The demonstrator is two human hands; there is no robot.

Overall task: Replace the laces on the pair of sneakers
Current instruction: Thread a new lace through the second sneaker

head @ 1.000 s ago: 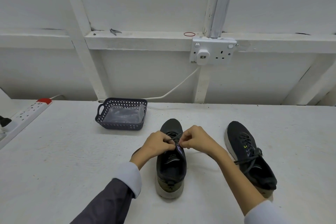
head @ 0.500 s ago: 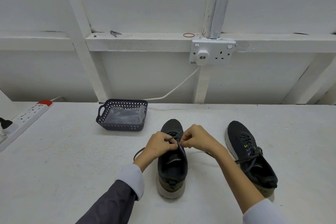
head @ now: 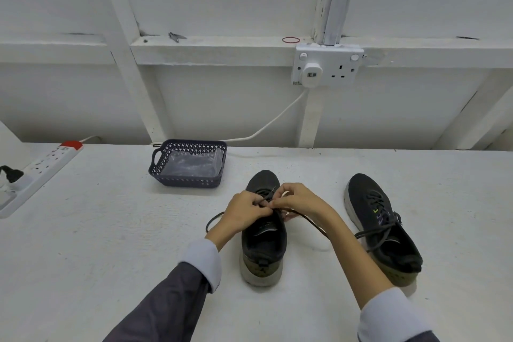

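Lacework now on the dark sneaker (head: 263, 241), standing mid-surface toward the near edge, toe aimed at the far edge. Left hand (head: 245, 212) and right hand (head: 298, 200) meet knuckle to knuckle above the upper eyelets. Both have fingers curled in tight, each pinching the dark lace (head: 308, 221) right where it crosses the tongue. One tail loops out past the left wrist onto the white surface (head: 111, 230), the other trails away under the right forearm. Thread-through or knot being drawn? Can't tell, the fingertips hide it. To do this well, I'd say keep both tails even and pull snug without puckering the upper. Lay the lace flat, not twisted, and mind the loose tails don't snag under a wrist. Second sneaker (head: 380, 216) sits toward the right edge, well apart, laced up with its ends hanging loose over the side. Perforated basket (head: 183, 178) with a clear plastic bag inside sits by the far edge, neither hand anywhere near it
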